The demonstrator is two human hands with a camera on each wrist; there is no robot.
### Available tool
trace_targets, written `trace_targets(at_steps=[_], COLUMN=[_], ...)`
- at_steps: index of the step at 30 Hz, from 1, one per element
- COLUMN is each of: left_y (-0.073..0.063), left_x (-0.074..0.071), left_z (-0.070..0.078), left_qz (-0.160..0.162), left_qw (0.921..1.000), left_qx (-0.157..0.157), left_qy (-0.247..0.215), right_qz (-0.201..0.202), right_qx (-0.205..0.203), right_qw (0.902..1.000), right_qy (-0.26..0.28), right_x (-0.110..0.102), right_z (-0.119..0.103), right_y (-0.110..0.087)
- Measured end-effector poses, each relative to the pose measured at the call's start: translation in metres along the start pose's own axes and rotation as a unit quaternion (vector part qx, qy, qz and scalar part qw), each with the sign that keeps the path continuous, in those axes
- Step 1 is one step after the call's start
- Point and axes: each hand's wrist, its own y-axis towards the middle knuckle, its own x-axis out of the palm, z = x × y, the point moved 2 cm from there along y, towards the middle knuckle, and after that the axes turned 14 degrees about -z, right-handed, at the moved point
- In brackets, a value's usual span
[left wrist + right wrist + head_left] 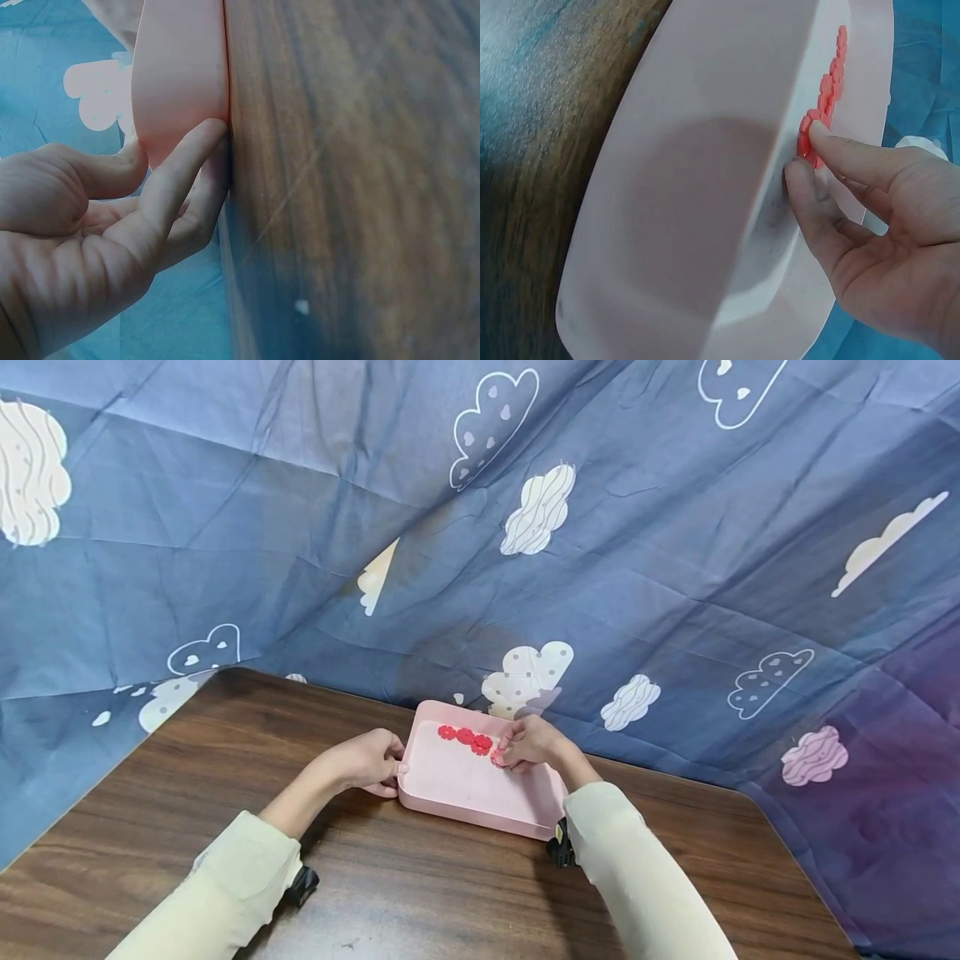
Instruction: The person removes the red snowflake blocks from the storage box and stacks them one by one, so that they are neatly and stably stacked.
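A shallow pink tray (465, 789) lies on the table. At its left end my left hand (367, 764) grips the wall, the thumb on the rim and the fingers against the outer side, as the left wrist view also shows. Inside, toward the back, several red flower-shaped plastic discs (465, 736) form a joined or overlapping row; I cannot tell which. My right hand (534, 743) reaches over the tray and pinches the red disc (805, 136) at the row's right end between thumb and fingers. That disc is partly hidden by the fingertips.
The brown wood-grain table (405, 893) extends to both sides of the tray and in front of it. A blue cloth (420, 635) with cloud prints hangs right behind the table's back edge. A black strap device (560, 845) sits at the right wrist.
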Motion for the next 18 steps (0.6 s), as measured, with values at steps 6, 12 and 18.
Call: trace_targets(at_steps=[6, 12, 18], left_y=[-0.0001, 0.0007, -0.0014], left_x=[-0.0024, -0.0015, 0.0012], left_z=[0.0002, 0.0, 0.0004], left_qz=[-0.01, -0.004, 0.004], left_qw=[1.0, 1.0, 1.0], left_qx=[0.002, 0.0, -0.004], left_qy=[-0.002, -0.005, -0.008], right_qz=[0.014, 0.027, 0.037], right_qx=[0.006, 0.009, 0.007], right_qw=[0.9995, 0.9992, 0.9986], right_qy=[0.029, 0.028, 0.037], right_x=[0.0019, 0.0028, 0.0023], right_z=[0.0029, 0.003, 0.0043], right_y=[-0.0005, -0.0021, -0.0062])
